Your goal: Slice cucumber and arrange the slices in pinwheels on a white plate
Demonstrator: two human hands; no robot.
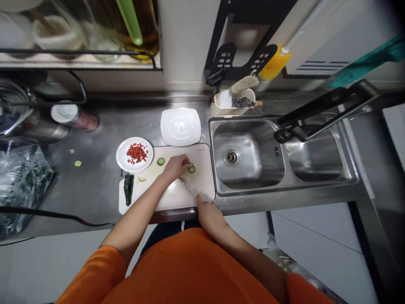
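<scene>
My left hand [176, 166] is over the middle of a white cutting board [202, 156], its fingertips pinched on a thin cucumber slice [190, 165]. Just under it, another round slice [191, 169] lies on the board. A knife [188, 187] is in my right hand [211, 215], closed round its handle at the board's front edge; the blade points up and left toward my left hand. Farther left on the board are one more round slice [161, 161], some thin cucumber scraps [142, 179] and a dark green cucumber piece [128, 189].
A small plate of red berries [122, 155] overlaps the board's back left corner. Behind the board stands a white square plate [180, 126]. To the right is a double steel sink [243, 164] with a black faucet [316, 114]. A plastic bag of greens [25, 177] lies far left.
</scene>
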